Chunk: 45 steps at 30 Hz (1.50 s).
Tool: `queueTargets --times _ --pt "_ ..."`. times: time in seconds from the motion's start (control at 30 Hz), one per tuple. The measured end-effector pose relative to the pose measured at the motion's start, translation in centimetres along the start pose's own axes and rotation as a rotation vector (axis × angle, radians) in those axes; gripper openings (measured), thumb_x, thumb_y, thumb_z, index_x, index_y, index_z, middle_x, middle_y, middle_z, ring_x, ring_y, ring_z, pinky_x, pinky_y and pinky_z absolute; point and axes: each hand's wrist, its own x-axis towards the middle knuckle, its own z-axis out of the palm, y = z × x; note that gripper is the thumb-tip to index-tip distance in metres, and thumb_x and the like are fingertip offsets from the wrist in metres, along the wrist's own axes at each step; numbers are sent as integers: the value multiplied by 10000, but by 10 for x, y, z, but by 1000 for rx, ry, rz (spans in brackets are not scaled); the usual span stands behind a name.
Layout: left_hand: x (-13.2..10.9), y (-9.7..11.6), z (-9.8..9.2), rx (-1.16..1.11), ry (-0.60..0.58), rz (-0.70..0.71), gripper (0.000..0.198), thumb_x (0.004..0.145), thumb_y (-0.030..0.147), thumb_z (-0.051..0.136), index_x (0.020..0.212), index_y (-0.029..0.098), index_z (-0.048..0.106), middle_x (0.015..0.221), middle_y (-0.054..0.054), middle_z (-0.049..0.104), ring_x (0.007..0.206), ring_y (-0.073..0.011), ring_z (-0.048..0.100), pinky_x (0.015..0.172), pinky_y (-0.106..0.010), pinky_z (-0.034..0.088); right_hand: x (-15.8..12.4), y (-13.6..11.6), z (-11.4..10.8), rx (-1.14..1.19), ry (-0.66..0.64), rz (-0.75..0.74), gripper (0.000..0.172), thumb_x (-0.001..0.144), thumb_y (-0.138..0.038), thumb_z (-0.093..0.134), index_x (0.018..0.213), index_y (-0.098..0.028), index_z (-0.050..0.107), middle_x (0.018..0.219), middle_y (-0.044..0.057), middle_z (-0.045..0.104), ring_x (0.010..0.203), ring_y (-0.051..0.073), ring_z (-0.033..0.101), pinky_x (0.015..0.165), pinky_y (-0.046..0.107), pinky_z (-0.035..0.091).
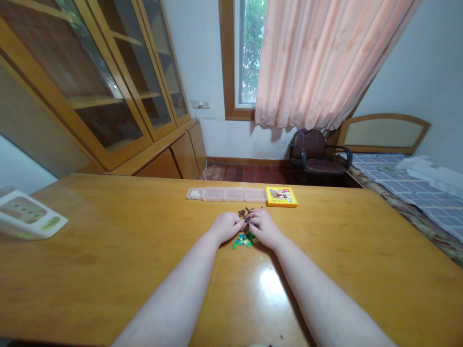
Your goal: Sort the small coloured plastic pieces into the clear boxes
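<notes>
On the wooden table lies a small pile of tiny building bricks; green, blue and pale pieces [244,240] are at the near side and brown pieces [241,212] at the far side. My left hand [226,226] rests at the pile's left edge, fingers curled in and thumb pointing at the bricks; whatever it may pinch is hidden. From the right, my right hand [265,228] reaches over the pile with its fingers apart, touching the bricks and covering part of them. Both hands are close together, their fingertips almost meeting.
Behind the pile stands a row of clear plastic compartments [234,194], a whitish item in the leftmost one. A yellow box [281,196] adjoins it on the right. At the table's left edge is a white-and-green plastic holder [31,214]. A chair [311,149] stands beyond the table [144,270].
</notes>
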Motion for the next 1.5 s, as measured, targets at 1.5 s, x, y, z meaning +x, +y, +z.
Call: queueTargets --times 1.5 --pt "0 0 -2 26 109 -75 405 887 364 383 704 176 691 725 -45 653 669 -142 555 591 -240 331 1 5 1 -86 111 171 241 861 -211 467 824 -208 705 1042 55 669 1049 213 510 983 416 310"
